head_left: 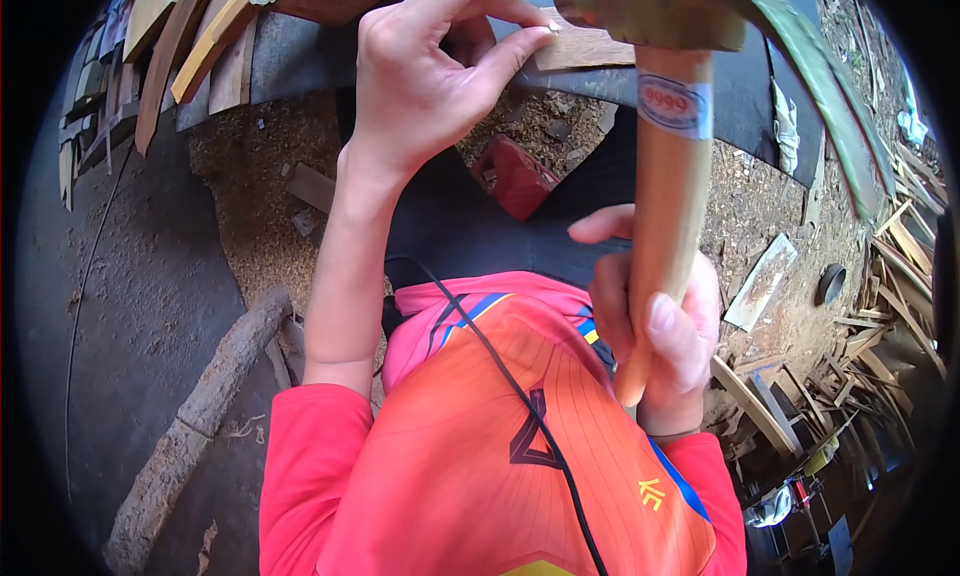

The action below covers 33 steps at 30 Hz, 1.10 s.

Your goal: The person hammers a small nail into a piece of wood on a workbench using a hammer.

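Note:
My right hand (660,326) grips the wooden handle of a hammer (672,166); the handle carries a white and red label, and the metal head sits at the top of the view. My left hand (430,66) is raised to the left of the hammer head, thumb and forefinger pinched together on something too small to make out, against a piece of wood (585,48). Both arms come out of red-orange sleeves.
Sawdust covers the ground (270,196). Wooden planks (190,46) lean at the upper left, a rough log (200,406) lies at the lower left, and several wood offcuts (860,316) are piled on the right. A red object (515,176) lies below the hands.

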Each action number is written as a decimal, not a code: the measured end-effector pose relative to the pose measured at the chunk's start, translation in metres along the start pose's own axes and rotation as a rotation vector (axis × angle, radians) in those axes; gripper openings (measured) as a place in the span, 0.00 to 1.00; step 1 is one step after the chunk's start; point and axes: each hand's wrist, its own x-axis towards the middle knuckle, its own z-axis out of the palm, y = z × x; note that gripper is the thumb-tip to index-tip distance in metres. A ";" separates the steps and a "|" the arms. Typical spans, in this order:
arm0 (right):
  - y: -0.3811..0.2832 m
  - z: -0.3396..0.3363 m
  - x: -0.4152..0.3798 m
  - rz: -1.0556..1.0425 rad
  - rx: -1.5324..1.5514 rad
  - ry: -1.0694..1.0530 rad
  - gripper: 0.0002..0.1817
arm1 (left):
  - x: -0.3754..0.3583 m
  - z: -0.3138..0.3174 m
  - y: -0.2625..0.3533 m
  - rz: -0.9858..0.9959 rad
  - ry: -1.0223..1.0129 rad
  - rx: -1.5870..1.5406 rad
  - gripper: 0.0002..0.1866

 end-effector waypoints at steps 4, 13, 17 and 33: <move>-0.011 0.005 0.007 0.069 -0.006 0.066 0.50 | 0.002 0.002 0.001 0.017 0.009 -0.022 0.28; -0.010 -0.003 0.001 0.015 -0.020 -0.033 0.36 | 0.001 0.002 -0.001 -0.013 -0.005 -0.035 0.27; -0.010 -0.009 0.000 0.046 -0.016 -0.073 0.33 | 0.003 -0.001 0.004 -0.037 -0.032 0.001 0.27; 0.017 -0.028 0.017 0.007 0.011 0.001 0.44 | 0.004 -0.006 -0.001 0.050 -0.112 0.045 0.09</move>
